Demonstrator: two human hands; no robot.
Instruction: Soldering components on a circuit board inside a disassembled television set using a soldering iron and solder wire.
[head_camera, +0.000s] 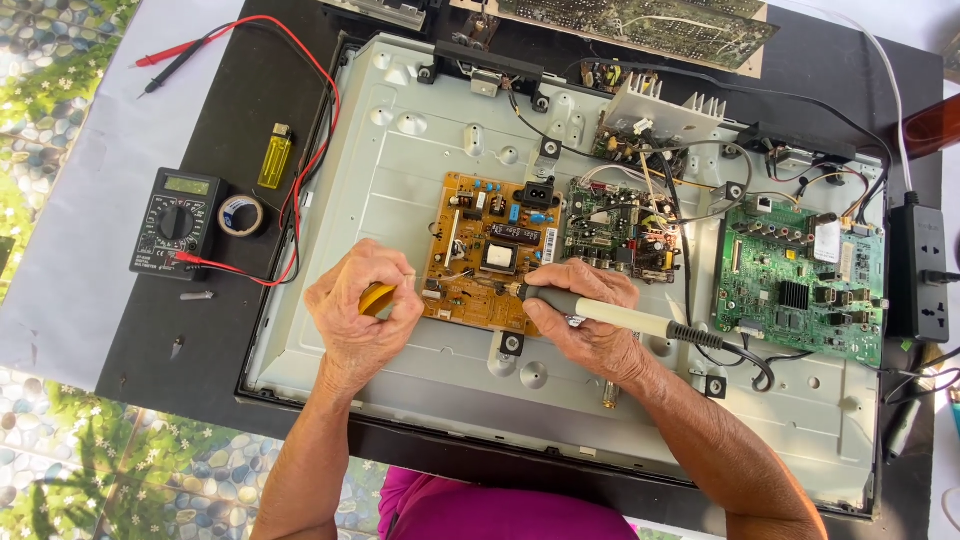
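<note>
Head view, looking straight down: right hand (585, 315) grips a soldering iron (600, 310), tip on the yellow circuit board (480, 250) inside the opened metal chassis (400, 160). Left hand (360, 310) clenches a small yellow object (377, 298). Multimeter (175, 222), tape roll (241, 214) and lighter (275, 155) sit on the black counter (230, 110).

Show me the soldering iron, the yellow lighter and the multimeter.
soldering iron (615, 313): head view, on its pale handle past the right hand.
yellow lighter (274, 158): head view, mid body.
multimeter (176, 222): head view, on its round dial.
</note>
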